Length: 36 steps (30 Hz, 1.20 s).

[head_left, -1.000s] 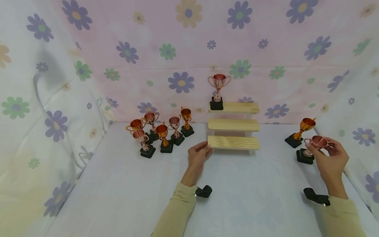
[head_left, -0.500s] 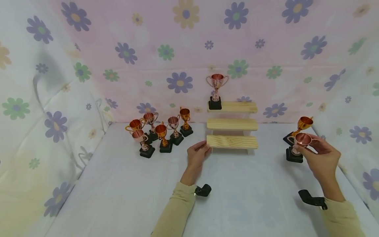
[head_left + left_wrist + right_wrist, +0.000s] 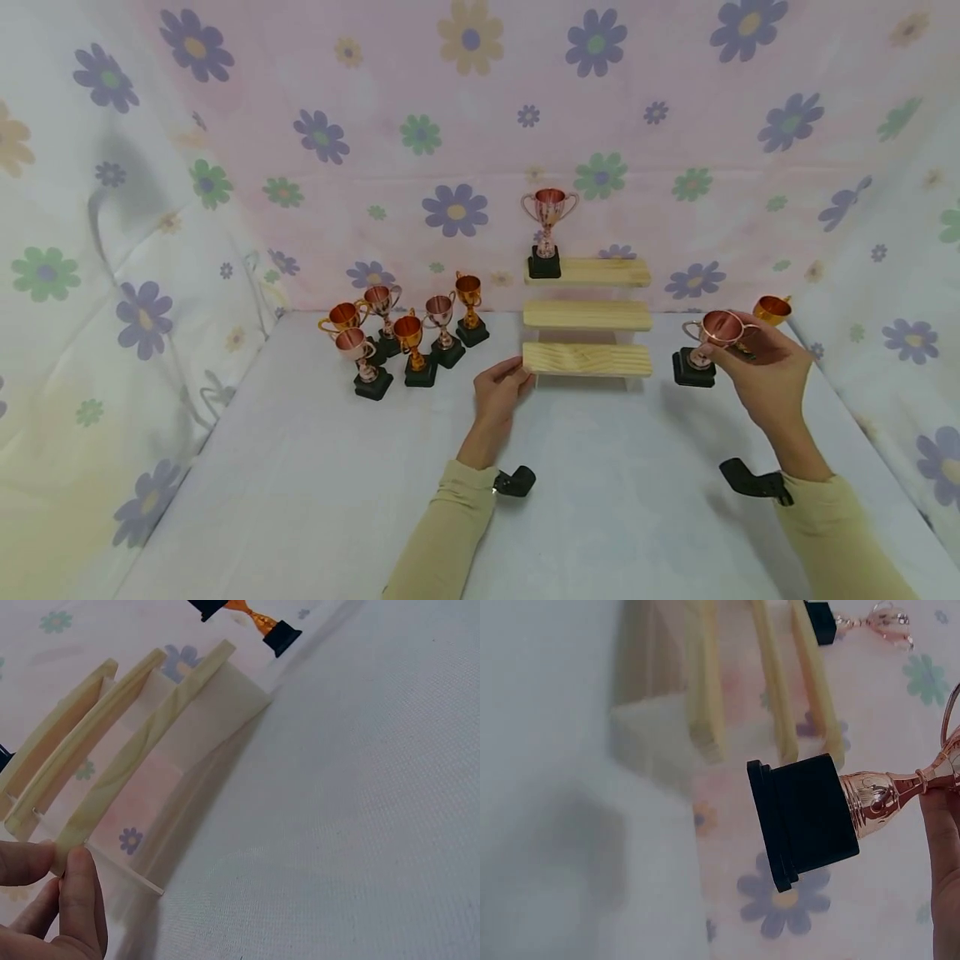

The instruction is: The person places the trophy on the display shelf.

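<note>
At the left end of the lowest step of a three-step wooden stand (image 3: 587, 360), my left hand (image 3: 498, 408) pinches the board between thumb and fingers, also seen in the left wrist view, where the hand (image 3: 64, 907) grips the board's end (image 3: 112, 776). My right hand (image 3: 768, 379) holds a rose-gold trophy (image 3: 722, 328) by its upper part, upright and off the table, to the right of the stand. Its black base (image 3: 810, 817) shows large in the right wrist view. Another rose-gold trophy (image 3: 549, 207) stands on the left end of the top step.
Several gold and rose-gold trophies (image 3: 420, 370) stand grouped on the table left of the stand. One gold trophy (image 3: 772, 309) is behind my right hand, partly hidden. Flowered cloth (image 3: 360, 200) hangs behind and at both sides of the white table (image 3: 600, 500).
My right hand has carried the rose-gold trophy leftward toward the stand, away from the gold one, and a little toward the back. The left hand keeps its grip on the lowest step.
</note>
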Tool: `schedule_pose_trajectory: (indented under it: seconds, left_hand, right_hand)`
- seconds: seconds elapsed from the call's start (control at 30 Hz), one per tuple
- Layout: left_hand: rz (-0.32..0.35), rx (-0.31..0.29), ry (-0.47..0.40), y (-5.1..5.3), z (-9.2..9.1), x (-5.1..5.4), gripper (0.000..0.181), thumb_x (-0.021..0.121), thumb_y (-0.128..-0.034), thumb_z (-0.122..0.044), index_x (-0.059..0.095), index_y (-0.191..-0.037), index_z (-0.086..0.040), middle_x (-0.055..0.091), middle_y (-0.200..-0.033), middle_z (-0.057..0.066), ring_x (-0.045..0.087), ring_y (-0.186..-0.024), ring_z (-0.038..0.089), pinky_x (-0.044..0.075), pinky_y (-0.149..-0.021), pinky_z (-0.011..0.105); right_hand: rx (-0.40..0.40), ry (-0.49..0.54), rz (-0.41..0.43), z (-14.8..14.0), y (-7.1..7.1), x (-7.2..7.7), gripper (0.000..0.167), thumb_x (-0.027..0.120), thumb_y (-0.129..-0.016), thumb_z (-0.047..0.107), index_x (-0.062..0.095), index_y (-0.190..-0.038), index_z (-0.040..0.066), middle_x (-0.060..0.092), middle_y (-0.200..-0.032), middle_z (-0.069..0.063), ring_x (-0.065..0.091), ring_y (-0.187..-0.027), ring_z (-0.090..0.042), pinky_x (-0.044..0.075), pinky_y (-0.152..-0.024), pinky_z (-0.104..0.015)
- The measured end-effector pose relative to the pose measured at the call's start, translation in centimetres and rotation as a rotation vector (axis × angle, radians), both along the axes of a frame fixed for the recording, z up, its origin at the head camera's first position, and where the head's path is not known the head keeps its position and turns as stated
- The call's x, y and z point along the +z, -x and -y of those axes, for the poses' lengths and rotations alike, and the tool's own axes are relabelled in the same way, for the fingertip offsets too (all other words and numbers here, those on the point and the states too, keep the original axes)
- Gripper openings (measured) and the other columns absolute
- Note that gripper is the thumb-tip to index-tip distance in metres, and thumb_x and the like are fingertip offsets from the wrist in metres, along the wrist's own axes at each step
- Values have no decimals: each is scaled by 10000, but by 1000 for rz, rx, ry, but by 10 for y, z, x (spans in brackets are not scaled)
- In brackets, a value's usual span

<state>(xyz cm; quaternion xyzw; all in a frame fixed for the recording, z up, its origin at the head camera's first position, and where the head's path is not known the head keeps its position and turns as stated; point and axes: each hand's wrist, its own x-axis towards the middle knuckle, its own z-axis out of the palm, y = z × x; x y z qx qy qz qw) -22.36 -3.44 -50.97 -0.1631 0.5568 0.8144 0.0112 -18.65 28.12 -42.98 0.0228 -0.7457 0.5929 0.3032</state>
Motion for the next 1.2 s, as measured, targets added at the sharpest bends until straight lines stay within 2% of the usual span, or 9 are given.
schedule_pose_trajectory:
  seconds: [0.03, 0.13, 0.27, 0.4, 0.53, 0.8, 0.97, 1.1, 1.2]
  left_hand:
    - [5, 0, -2, 1, 0, 0, 294, 677, -921, 65, 672, -1215, 85, 668, -1130, 192, 684, -917, 164, 599, -930, 336]
    - [10, 0, -4, 2, 1, 0, 297, 677, -919, 68, 673, -1215, 84, 667, -1161, 210, 688, -924, 167, 598, -934, 338]
    - [15, -2, 0, 3, 2, 0, 300, 681, -913, 67, 673, -1212, 84, 668, -1171, 215, 691, -917, 163, 606, -907, 315]
    - [12, -3, 4, 3, 2, 1, 304, 679, -913, 70, 668, -1216, 93, 668, -1170, 219, 690, -909, 161, 611, -883, 298]
    - [14, -7, -9, 4, 2, 1, 303, 674, -915, 72, 668, -1217, 91, 672, -1156, 216, 691, -916, 165, 609, -893, 303]
    - [26, -5, -17, 2, -1, -1, 292, 684, -906, 76, 677, -1198, 86, 678, -1136, 202, 696, -917, 173, 610, -893, 307]
    - [31, -17, -4, 0, 0, -2, 295, 684, -913, 65, 677, -1208, 72, 675, -1157, 204, 697, -940, 182, 608, -902, 317]
    - [35, -19, 4, 0, 1, -1, 296, 688, -917, 53, 679, -1213, 59, 671, -1173, 203, 698, -957, 189, 601, -924, 330]
    - [39, -15, 11, 1, 2, -1, 295, 696, -913, 41, 686, -1208, 43, 674, -1174, 192, 701, -961, 184, 598, -931, 330]
  right_hand:
    - [-11, -37, 5, 4, 3, 2, 494, 783, -776, -162, 691, -1243, -28, 703, -996, 142, 655, -860, -28, 546, -760, -71]
    - [21, -38, -16, 17, 13, 10, 467, 771, -803, -144, 688, -1247, -26, 707, -1042, 135, 663, -912, -49, 554, -781, -87]
    - [131, 29, -83, 33, 27, 22, 459, 745, -802, -183, 681, -1238, -53, 720, -1096, 66, 686, -971, -85, 572, -806, -138]
    - [211, 31, -137, 45, 43, 34, 442, 753, -800, -172, 677, -1222, -65, 712, -1102, 50, 695, -991, -79, 575, -814, -142]
    - [256, 19, -165, 53, 61, 45, 428, 757, -815, -142, 667, -1227, -70, 703, -1123, 41, 694, -1022, -85, 576, -825, -149]
    - [229, 42, -145, 65, 94, 57, 391, 803, -826, -34, 723, -1199, 52, 713, -1119, 4, 700, -1006, -107, 565, -884, -150]
    - [268, 121, -141, 74, 115, 64, 382, 811, -813, -28, 726, -1178, 42, 709, -1084, 2, 698, -966, -126, 569, -872, -161]
    - [325, 226, -138, 84, 133, 69, 370, 813, -798, -55, 731, -1149, 30, 710, -1054, -16, 692, -939, -140, 577, -831, -161]
    - [349, 254, -122, 91, 144, 71, 371, 820, -796, -53, 730, -1147, 30, 701, -1051, -20, 682, -937, -145, 578, -825, -162]
